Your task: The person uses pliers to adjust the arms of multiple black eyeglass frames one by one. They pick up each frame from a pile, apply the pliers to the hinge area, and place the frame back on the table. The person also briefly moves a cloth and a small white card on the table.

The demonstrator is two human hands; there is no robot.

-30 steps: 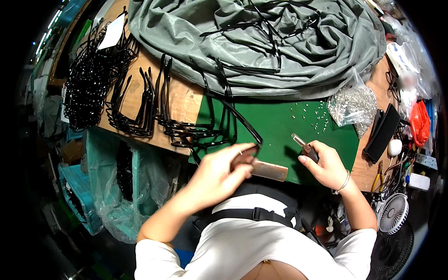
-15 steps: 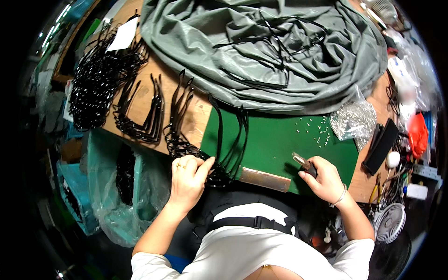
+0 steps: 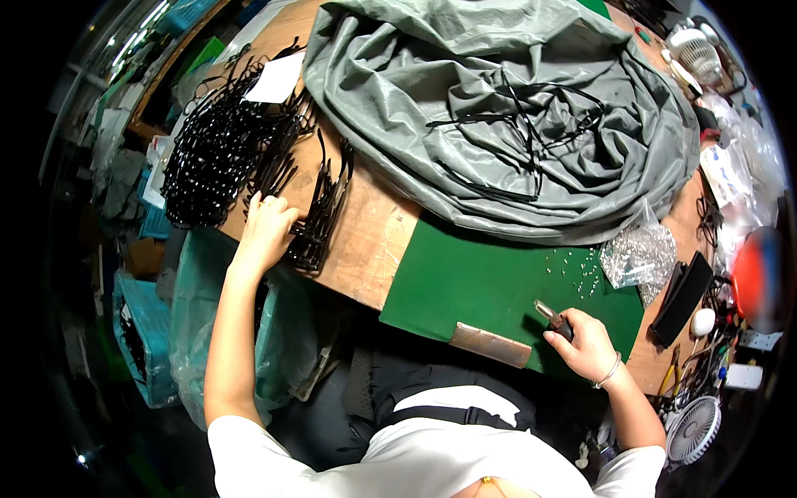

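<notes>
My left hand (image 3: 267, 234) reaches to the table's left front edge, fingers bent and closed over black straps. A bundle of narrow black straps (image 3: 320, 228) lies beside it, right of the hand. My right hand (image 3: 589, 349) is wrapped round the dark handle of a small hand tool (image 3: 551, 317); its metal head points up and left over the green mat (image 3: 465, 274). Its exact kind is unclear. A flat metal bar (image 3: 491, 344) rests along the mat's front edge. Small silvery pieces (image 3: 586, 278) lie scattered on the mat beside a clear bag (image 3: 639, 253) full of them.
A large heap of grey fabric (image 3: 498, 116) with black straps on it covers the far table. A big pile of black straps (image 3: 224, 149) with white paper (image 3: 275, 79) sits at left. Below hangs a plastic-lined bin (image 3: 199, 307). A small fan (image 3: 694, 430) stands at lower right.
My left hand has moved left and away from me, off the mat's edge. The straps it held there are gone from the mat. My right hand still grips the tool. The view has shifted.
</notes>
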